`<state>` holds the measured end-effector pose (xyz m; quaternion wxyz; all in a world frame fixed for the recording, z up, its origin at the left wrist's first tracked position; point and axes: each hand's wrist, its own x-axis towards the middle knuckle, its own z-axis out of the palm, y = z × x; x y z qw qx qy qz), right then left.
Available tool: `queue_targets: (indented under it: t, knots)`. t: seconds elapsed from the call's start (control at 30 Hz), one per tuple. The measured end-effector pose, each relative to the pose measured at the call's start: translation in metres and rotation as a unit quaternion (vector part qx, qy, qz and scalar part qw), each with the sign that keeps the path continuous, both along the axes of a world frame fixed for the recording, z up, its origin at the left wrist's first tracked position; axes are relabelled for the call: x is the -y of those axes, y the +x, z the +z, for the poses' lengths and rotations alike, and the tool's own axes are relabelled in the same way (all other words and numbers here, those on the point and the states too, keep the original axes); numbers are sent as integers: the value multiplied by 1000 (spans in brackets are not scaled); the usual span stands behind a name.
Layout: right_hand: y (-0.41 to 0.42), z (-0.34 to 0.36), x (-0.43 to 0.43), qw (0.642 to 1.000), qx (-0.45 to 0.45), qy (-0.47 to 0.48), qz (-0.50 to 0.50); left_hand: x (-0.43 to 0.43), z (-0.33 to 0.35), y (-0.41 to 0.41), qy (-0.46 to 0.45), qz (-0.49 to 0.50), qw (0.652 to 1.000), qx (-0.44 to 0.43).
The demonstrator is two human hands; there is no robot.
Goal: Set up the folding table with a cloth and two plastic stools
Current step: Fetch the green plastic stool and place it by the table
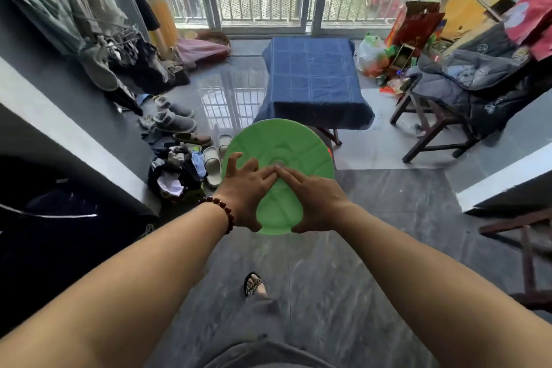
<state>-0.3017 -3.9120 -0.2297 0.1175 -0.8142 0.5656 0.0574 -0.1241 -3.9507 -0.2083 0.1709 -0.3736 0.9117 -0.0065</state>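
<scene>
A green plastic stool (295, 143) with a round seat is held up in front of me, its top facing the camera. My left hand (245, 188), with a bead bracelet on the wrist, grips the seat's near rim. My right hand (313, 197) grips the same rim beside it; the fingertips of both hands meet near the seat's middle. A sliver of red-orange (330, 152) shows behind the seat's right edge. Beyond stands the folding table (331, 136), covered by a blue checked cloth (313, 78).
Shoes, slippers (212, 161) and a heap of clothes (176, 170) lie on the floor at left. A dark wooden chair (430, 125) piled with a grey quilt stands right of the table. Bags and boxes (412, 30) crowd the far right. A barred glass door is behind.
</scene>
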Motion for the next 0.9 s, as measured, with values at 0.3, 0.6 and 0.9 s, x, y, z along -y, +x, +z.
queue_targets:
  t: [0.3,0.6,0.9]
  knots:
    - [-5,4,142,1000,17,-1,7,141,5,-5,-8,-4,1000,5]
    - [-30,-4,291,998,23,-1,55,273,-2,-24,-5,45,999,-9]
    - [-60,2,435,994,39,-18,102,400,7,-52,-10,91,996,-22]
